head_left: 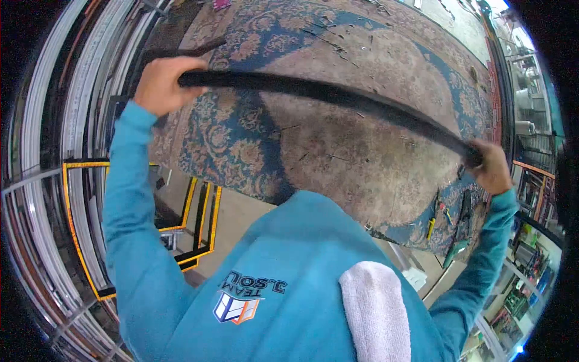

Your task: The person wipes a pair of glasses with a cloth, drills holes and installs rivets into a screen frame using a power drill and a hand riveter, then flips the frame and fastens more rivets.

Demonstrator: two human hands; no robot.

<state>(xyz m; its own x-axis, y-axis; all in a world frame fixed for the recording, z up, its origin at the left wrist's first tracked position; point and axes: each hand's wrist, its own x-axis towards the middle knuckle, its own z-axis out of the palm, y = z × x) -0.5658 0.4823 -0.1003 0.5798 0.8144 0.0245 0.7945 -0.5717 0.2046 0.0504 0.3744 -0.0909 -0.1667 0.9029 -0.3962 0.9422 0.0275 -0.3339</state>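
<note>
A long black bar (325, 90), perhaps a frame profile, spans the view between my hands, above a patterned carpet (362, 163). Its bow may come from the wide lens. My left hand (166, 84) is closed around the bar's left end, thumb below and fingers above. At the lower right end, my right hand (491, 168) grips it too, slightly blurred. On the carpet below my right hand lie a yellow-handled tool (431, 229) and a dark tool with a green end (461, 229).
Long metal profiles (36, 108) fill racks at the left. Yellow-and-black frames (208, 223) stand by my left arm. Dark scraps (329, 39) litter the carpet's far part. Shelves with goods (528, 265) line the right side. A white towel (374, 308) hangs over my shirt.
</note>
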